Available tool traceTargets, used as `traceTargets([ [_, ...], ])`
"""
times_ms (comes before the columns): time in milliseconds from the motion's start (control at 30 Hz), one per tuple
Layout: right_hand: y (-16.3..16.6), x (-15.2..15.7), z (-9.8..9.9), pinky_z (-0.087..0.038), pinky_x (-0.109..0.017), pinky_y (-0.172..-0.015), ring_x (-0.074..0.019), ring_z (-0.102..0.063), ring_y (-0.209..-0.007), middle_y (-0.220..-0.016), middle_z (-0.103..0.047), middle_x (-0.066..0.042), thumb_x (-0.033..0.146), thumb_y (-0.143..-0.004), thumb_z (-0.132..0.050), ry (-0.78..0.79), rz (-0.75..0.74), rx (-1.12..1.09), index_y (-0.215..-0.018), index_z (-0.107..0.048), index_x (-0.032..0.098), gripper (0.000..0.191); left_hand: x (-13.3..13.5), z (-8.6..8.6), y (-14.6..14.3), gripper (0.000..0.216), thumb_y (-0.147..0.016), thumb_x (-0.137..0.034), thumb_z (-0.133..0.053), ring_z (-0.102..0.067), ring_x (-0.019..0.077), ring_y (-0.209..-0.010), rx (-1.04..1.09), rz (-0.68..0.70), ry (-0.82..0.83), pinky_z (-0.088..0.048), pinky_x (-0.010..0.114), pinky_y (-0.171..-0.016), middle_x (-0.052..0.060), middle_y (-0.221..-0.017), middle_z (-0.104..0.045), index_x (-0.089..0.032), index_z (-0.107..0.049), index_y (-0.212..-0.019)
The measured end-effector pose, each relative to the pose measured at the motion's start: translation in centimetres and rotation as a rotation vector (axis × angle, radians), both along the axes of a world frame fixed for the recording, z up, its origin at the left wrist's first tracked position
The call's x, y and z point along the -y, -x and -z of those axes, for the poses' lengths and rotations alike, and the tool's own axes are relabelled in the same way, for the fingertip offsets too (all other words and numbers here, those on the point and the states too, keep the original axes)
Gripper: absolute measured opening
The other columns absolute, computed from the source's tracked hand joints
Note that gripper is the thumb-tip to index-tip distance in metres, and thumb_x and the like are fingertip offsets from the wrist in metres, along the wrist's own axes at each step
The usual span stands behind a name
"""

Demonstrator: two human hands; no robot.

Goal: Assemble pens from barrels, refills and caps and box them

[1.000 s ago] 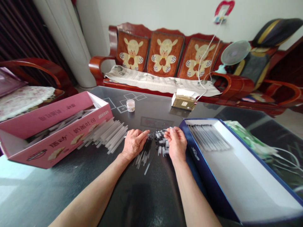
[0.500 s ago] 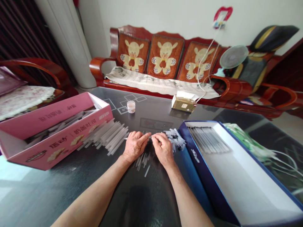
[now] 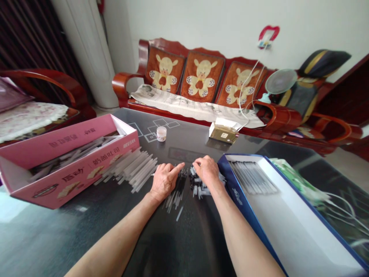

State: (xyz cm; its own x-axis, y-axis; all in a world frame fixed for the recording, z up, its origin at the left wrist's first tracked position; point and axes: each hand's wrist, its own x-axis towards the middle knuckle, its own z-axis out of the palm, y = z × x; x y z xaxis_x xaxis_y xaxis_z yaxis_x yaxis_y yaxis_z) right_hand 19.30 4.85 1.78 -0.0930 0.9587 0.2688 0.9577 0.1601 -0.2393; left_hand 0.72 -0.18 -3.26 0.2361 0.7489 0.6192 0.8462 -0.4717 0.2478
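Note:
My left hand [image 3: 165, 181] is closed, its index finger reaching toward the right. A thin, pale pointed end, apparently of a pen barrel [image 3: 153, 174], pokes out on its left side. Beside and below it lie thin pen refills [image 3: 174, 196] in a loose bunch. My right hand [image 3: 208, 169] is over a heap of small translucent and dark pen caps [image 3: 198, 190], thumb and fingers drawn together. Whatever is between those fingertips is too small to make out. Frosted pen barrels [image 3: 138, 169] are piled left of my left hand.
A pink box [image 3: 95, 163] with more pen parts stands on the left. At the right is a blue box [image 3: 296, 227] holding a row of pens [image 3: 253, 177]. A small round jar [image 3: 161, 134] and a tissue pack [image 3: 224, 132] sit farther back, before a wooden sofa [image 3: 127, 82].
My right hand has moved right, away from my left fingertips, to the heap of caps. My left hand has stayed nearly in place. The view has tilted slightly.

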Motion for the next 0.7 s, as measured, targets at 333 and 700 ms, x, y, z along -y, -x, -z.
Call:
traceTargets([
  [333, 1.7, -1.6, 0.1, -0.047, -0.030, -0.069, -0.0201, -0.065, -0.070, -0.072, -0.069, -0.009, 0.020, -0.068, -0.065, 0.064, 0.004, -0.106, -0.058, -0.068, 0.021, 0.011, 0.0, -0.2, 0.0, 0.036, -0.095, -0.023, -0.038, -0.046, 0.0166, -0.071, 0.020, -0.003, 0.009, -0.036, 0.031, -0.070, 0.003, -0.075, -0.056, -0.027, -0.057, -0.125],
  [700, 2.8, 5.2, 2.7, -0.053, -0.025, -0.058, -0.0158, -0.067, -0.063, -0.068, -0.067, 0.001, 0.038, -0.067, -0.073, 0.145, -0.054, -1.312, -0.079, -0.065, 0.018, 0.025, 0.0, -0.1, -0.1, 0.035, -0.096, -0.030, -0.039, -0.046, 0.0167, -0.071, 0.034, -0.013, 0.025, -0.036, 0.031, -0.070, 0.003, -0.073, -0.055, -0.026, -0.057, -0.125],
])
